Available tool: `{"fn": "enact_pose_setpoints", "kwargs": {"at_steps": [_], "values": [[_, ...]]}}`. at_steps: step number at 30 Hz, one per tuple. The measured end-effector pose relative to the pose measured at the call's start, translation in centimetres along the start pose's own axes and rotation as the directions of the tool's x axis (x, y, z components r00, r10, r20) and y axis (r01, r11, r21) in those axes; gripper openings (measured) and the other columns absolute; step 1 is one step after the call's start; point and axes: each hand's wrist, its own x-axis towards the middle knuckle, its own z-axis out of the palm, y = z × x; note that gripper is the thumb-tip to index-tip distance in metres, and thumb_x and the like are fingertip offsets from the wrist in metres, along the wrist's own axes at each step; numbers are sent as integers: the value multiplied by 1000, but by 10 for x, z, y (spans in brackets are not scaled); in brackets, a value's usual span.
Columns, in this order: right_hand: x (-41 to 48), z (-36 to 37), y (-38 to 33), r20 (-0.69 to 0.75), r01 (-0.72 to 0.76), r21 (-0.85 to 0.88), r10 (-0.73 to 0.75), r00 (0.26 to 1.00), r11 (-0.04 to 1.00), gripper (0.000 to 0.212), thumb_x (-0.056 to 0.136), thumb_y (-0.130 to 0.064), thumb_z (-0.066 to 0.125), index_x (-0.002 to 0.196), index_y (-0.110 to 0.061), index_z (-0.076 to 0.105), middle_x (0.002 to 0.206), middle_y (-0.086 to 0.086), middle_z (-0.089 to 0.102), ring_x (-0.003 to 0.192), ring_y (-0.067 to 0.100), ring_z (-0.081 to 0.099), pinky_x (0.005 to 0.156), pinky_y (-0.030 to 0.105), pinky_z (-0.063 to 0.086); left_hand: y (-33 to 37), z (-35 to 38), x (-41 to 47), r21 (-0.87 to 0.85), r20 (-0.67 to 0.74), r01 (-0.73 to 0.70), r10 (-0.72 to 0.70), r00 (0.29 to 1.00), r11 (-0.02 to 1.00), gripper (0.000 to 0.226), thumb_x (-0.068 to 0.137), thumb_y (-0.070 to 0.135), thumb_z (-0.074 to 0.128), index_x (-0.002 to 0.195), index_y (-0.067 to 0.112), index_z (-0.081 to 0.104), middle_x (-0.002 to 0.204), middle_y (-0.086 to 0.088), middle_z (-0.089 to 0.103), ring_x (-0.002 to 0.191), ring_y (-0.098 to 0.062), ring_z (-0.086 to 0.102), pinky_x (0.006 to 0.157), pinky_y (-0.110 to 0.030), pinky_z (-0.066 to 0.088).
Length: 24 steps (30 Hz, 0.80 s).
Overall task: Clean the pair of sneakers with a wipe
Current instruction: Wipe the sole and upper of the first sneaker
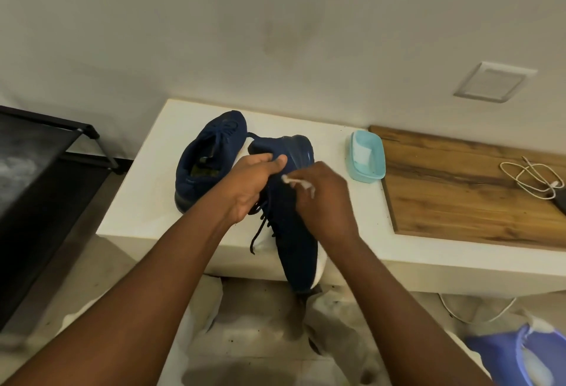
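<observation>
One sneaker [295, 241] gripped by left hand [251, 185]; right hand [323, 202] pinches wipe [298, 183]; tub [380, 156] holds white sheet [362, 150].

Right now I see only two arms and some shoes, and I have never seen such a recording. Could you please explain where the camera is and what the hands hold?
There is no machine here: a person works with bare hands. The single picture comes from a camera worn on the person's head, looking forward and down. The left hand grips the far end of one dark blue sneaker, whose near end reaches past the edge of the white counter. The right hand pinches a small white wipe against that sneaker. The second sneaker lies on the counter, to the left. Further right are a light blue tub, a wooden board and a white cable on the board.
</observation>
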Motion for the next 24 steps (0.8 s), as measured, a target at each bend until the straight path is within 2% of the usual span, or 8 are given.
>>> {"fn": "enact_pose_setpoints", "kwargs": {"at_steps": [2, 4, 6, 9, 14, 19, 21, 24], "values": [[14, -2, 8, -82, -86, -35, 83, 993, 996, 21, 94, -10, 57, 103, -20, 73, 100, 0, 66, 91, 12, 59, 78, 15, 41, -2, 1, -1, 3, 20, -8, 8, 1000, 1000, 24, 105, 23, 59, 115, 8, 74, 109, -10, 79, 104, -22, 75, 98, -38, 57], [16, -2, 0, -75, -34, -36, 32, 997, 999, 21, 94, -6, 55, 99, -16, 73, 96, 3, 68, 85, 11, 58, 75, 19, 46, -4, 2, 1, 15, 13, 4, -4, 1000, 1000, 24, 106, 25, 58, 112, 9, 75, 107, -10, 80, 104, -24, 75, 98, -39, 57], [2, -1, -14, 74, 87, -39, -84, 994, 995, 24, 90, 0, 58, 101, -15, 74, 97, 1, 70, 83, 8, 57, 72, 12, 43, -6, -2, 3, 0, -47, 40, -39, 998, 999, 25, 106, 29, 58, 115, 12, 74, 108, -10, 79, 105, -27, 75, 98, -42, 57], [-11, -5, -13, 296, 139, -80, -110, 949, 987, 31, 89, 1, 59, 108, -19, 74, 107, 0, 70, 96, 15, 63, 82, 17, 46, -7, -4, 9, -66, -103, 78, -85, 991, 995, 28, 106, 28, 56, 124, 11, 69, 115, -12, 77, 104, -27, 75, 97, -43, 59], [16, -1, 10, 42, -26, -131, 31, 999, 991, 25, 94, -7, 57, 110, -16, 73, 110, 8, 68, 100, 24, 63, 88, 33, 50, -9, 0, 11, -75, -130, 77, -86, 988, 994, 21, 106, 27, 55, 113, 14, 71, 106, -12, 79, 102, -28, 76, 96, -46, 60], [-6, -4, -8, 419, 226, -121, -156, 894, 967, 34, 88, 0, 61, 110, -23, 74, 107, -2, 70, 94, 16, 64, 86, 26, 51, -11, -6, 13, -100, -203, 108, -127, 971, 989, 22, 106, 24, 54, 118, 12, 68, 109, -12, 76, 99, -28, 74, 87, -43, 62], [2, -7, 4, 346, 140, -141, -84, 934, 980, 31, 88, -2, 62, 108, -22, 74, 107, 0, 69, 94, 17, 63, 87, 27, 49, -11, -3, 12, -106, -185, 98, -116, 976, 990, 22, 106, 23, 54, 118, 11, 68, 110, -13, 76, 98, -27, 74, 86, -41, 62], [24, -3, 19, 86, -60, -132, 72, 994, 989, 23, 92, -9, 59, 105, -19, 75, 108, 3, 67, 98, 19, 62, 84, 23, 44, -12, 3, 13, -78, -167, 77, -89, 982, 994, 18, 107, 23, 54, 105, 15, 70, 103, -12, 78, 98, -27, 75, 92, -42, 60]]}}
